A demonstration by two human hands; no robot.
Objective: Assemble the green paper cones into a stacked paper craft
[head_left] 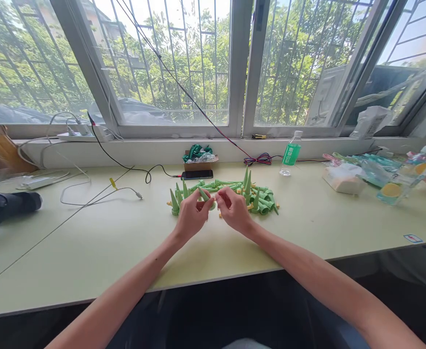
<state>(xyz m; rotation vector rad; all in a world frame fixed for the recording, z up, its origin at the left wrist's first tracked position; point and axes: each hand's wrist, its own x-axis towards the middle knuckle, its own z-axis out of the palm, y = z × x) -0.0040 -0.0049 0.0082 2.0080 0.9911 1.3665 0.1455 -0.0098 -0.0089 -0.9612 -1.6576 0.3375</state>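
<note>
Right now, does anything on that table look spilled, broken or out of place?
Nothing looks clearly spilled or broken. The cable plug to the left looks slightly odd, lying on the table connected to nothing. The green pieces look untidy too: some stand upright, others lie jumbled.

Matt plastic cones [248, 188]; smooth tabletop [344, 220]

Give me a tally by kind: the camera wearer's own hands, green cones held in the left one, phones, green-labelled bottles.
Own hands: 2 (left hand, right hand)
Held green cone: 1
Phone: 1
Green-labelled bottle: 1
Total: 5
The piled green pieces overlap too much to count.
</note>
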